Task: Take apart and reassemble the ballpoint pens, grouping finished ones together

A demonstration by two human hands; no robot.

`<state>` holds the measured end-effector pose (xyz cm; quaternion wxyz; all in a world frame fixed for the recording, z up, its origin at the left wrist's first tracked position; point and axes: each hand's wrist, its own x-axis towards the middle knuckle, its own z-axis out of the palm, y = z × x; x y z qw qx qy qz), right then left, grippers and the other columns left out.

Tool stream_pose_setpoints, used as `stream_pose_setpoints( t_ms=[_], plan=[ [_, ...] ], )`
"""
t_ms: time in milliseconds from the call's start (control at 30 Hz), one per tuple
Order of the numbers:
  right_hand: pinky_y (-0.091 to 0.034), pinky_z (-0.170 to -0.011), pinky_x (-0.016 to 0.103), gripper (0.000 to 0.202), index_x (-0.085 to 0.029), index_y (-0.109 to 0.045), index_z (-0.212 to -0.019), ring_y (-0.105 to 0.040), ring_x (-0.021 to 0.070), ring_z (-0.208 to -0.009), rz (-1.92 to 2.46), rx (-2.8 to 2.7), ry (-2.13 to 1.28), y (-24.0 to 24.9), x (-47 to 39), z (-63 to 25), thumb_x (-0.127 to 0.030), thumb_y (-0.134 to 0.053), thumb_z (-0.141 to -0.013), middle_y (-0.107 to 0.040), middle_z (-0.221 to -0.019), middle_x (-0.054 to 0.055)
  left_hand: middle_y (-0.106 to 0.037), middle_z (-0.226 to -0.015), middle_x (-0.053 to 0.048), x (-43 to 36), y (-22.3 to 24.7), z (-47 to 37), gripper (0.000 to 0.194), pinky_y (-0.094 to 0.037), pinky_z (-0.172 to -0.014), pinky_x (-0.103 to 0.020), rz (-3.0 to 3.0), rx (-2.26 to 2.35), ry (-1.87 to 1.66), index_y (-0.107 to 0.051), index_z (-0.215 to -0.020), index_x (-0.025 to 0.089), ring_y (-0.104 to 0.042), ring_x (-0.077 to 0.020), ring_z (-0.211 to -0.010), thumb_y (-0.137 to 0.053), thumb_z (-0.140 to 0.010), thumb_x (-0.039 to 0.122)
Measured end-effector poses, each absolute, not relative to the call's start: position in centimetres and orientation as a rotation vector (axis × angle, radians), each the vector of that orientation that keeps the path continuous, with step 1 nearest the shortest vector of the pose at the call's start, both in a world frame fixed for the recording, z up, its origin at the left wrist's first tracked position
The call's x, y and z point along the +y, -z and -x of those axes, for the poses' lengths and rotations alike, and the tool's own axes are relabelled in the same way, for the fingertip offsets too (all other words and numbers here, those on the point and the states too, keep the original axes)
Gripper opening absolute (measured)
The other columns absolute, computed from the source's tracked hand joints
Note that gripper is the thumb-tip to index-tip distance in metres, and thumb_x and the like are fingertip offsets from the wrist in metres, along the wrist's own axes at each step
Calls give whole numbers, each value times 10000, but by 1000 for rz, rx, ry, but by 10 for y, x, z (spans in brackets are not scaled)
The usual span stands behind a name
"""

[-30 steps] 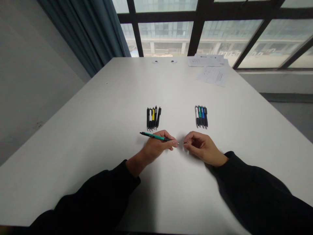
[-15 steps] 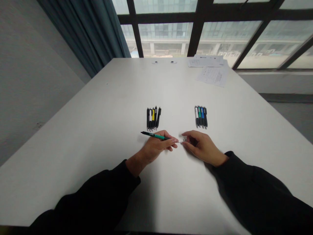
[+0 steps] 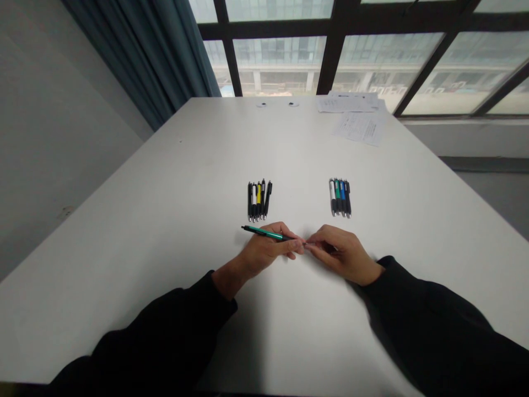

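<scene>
Left hand (image 3: 261,251) holds a green pen (image 3: 268,234) (slanted) — right hand (image 3: 345,252) at its tip.

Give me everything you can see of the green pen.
The green pen has a glossy, plastic-looking green barrel, black rear end and dark front section. Gripped in the left hand, it slants down rightward in view, front end toward the right hand. Fingers obscure its tip; whether the right hand touches it is unclear.

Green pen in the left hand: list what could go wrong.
The green pen might slip, as the left hand holds it near its front end. The right hand pinches at the tip, so a sideways tug could bend it. Anything small let go there might drop onto the white table.
</scene>
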<state>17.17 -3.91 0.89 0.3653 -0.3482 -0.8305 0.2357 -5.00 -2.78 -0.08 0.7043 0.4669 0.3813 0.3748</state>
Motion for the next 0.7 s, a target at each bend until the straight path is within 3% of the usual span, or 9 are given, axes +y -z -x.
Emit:
stream_pose_setpoints(
  t_ms=[200, 700],
  plan=[
    [-392, -537, 252, 59, -179, -662, -887, -485, 113, -578, 931, -2119, -688, -14, -39, -178, -226, -664, -923, -576, -723, 6, -745, -731, -50, -25, 3, 52, 335, -502, -615, -252, -1043, 953, -869, -631, -810, 139, -667, -126, -621, -871, -712, 351],
    [-395, -605, 273, 185, -166, -710, -838, -545, 147, -607, 1162, -2406, -632, -13, -19, -204, -305, -633, -934, -638, -683, 27, -720, -714, -41, -23, -6, 49, 305, -457, -603, -223, -823, 1006, -938, -633, -764, 135, -643, -106, -635, -876, -653, 281]
  ],
)
